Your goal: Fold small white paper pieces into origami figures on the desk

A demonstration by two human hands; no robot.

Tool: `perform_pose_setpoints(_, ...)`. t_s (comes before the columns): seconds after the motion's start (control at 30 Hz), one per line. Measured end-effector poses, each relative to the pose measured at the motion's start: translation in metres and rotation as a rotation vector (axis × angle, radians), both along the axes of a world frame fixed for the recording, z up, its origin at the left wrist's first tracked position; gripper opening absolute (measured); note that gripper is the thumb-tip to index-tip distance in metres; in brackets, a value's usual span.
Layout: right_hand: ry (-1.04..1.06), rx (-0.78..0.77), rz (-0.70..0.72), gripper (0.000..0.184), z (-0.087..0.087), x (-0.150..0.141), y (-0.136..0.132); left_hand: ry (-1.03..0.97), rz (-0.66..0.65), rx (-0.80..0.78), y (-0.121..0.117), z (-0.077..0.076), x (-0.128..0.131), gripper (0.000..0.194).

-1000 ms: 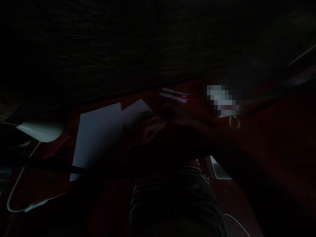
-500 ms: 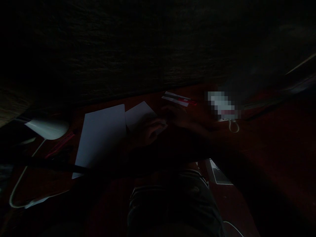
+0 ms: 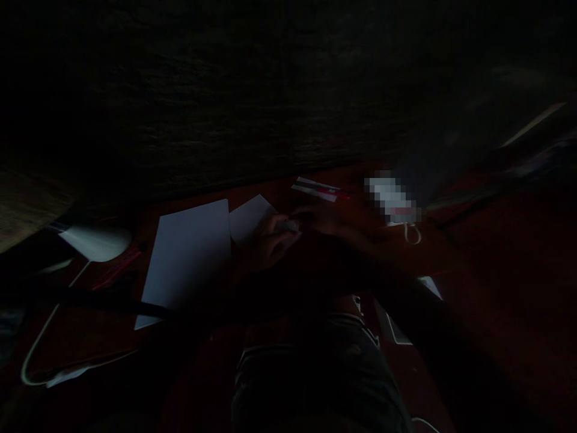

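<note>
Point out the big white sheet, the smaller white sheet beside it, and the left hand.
Big white sheet (image 3: pixel 192 249): head view, middle of its face.
Smaller white sheet (image 3: pixel 249 218): head view, its uncovered part.
Left hand (image 3: pixel 269 242): head view, middle of the hand, dimly lit.

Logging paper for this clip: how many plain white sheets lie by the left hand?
2: a large sheet beside the left hand, on its left, and a second sheet partly covered by that hand. More may be hidden underneath.

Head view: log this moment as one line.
left hand: over small white paper | right hand: close by, grip unclear | larger white paper: left of both hands
</note>
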State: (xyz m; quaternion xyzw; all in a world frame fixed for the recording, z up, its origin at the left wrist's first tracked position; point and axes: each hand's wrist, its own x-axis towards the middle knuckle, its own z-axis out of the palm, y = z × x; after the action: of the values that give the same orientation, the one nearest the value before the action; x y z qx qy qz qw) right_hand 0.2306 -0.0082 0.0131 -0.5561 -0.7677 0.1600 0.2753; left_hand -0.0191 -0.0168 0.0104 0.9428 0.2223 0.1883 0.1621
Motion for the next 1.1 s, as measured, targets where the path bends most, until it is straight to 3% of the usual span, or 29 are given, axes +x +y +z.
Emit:
perform_pose_setpoints(0.23, 0.032, -0.059, 0.044, 0.014, 0.003, 0.000, -0.010, -0.016, 0.059, 0.035, 0.004, 0.003, 0.001, 0.033)
perform_pose_setpoints(0.37, 0.185, -0.106, 0.088, 0.008, -0.004, -0.002, -0.005, -0.038, 0.065, 0.008, 0.009, 0.005, -0.002, 0.028)
perform_pose_setpoints(0.47, 0.438, -0.114, 0.097, 0.013, -0.006, -0.008, -0.004, -0.162, 0.077, -0.042, 0.012, 0.003, -0.003, 0.031)
perform_pose_setpoints(0.6, 0.938, -0.223, 0.020, 0.041, 0.001, -0.018, -0.008, -0.466, 0.323, -0.150, 0.017, -0.002, 0.000, 0.033)
perform_pose_setpoints(0.67, 1.050, -0.291, 0.001, 0.044, 0.005, -0.021, -0.012, -0.522, 0.360, -0.256, 0.019, -0.005, 0.003, 0.026)
perform_pose_setpoints(0.8, 1.057, -0.395, 0.057, 0.031, 0.004, -0.024, -0.014, -0.529, 0.396, -0.487, 0.018, -0.005, 0.010, 0.024)
perform_pose_setpoints(0.97, 1.058, -0.426, 0.186, 0.040, 0.001, -0.026, -0.013, -0.636, 0.459, -0.721, 0.014, 0.003, 0.011, 0.029)
perform_pose_setpoints(1.1, 0.902, -0.459, 0.262, 0.040, 0.010, -0.024, -0.018, -0.633, 0.406, -0.914, 0.017, 0.007, 0.006, 0.028)
